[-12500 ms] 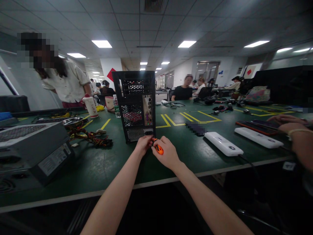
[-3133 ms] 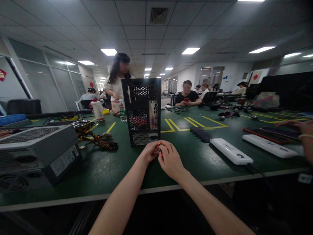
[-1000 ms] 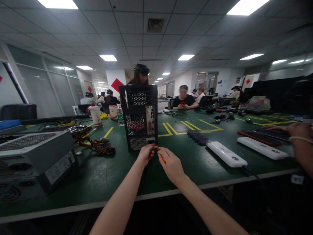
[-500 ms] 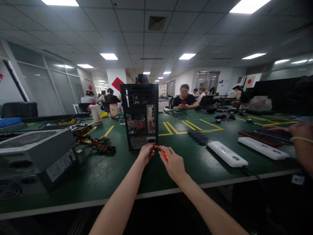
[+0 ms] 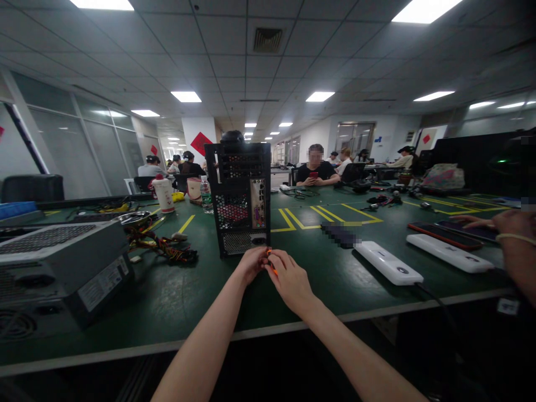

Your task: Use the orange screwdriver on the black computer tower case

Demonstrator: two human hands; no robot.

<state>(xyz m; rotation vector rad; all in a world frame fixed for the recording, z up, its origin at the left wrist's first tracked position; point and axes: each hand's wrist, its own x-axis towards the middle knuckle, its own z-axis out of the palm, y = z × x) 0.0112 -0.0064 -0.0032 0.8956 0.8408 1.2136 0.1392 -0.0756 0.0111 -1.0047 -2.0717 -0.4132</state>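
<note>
A black computer case [image 5: 243, 192] stands upright on the green table, its rear panel with vents and ports towards me. Close in front of its lower right corner, my right hand [image 5: 291, 282] is closed around an orange-handled screwdriver [image 5: 274, 271], mostly covered by the fingers. My left hand [image 5: 252, 263] meets it at the tool's front end, thumb and fingers pinched together. Whatever those left fingertips hold is too small to make out. Both hands are just above the tabletop, and their fingertips overlap part of the case's bottom edge.
Grey power supplies [image 5: 62, 273] are stacked at the left, beside a bundle of coloured cables [image 5: 171, 251]. White power strips [image 5: 389, 262] and phones [image 5: 444, 234] lie to the right. Another person's hand [image 5: 513, 226] is at the right edge. A bottle [image 5: 206, 195] stands behind the case.
My right hand has moved slightly left with the screwdriver, closing the gap to my left fingertips. The left hand is nearly in the same place. The case has not moved.
</note>
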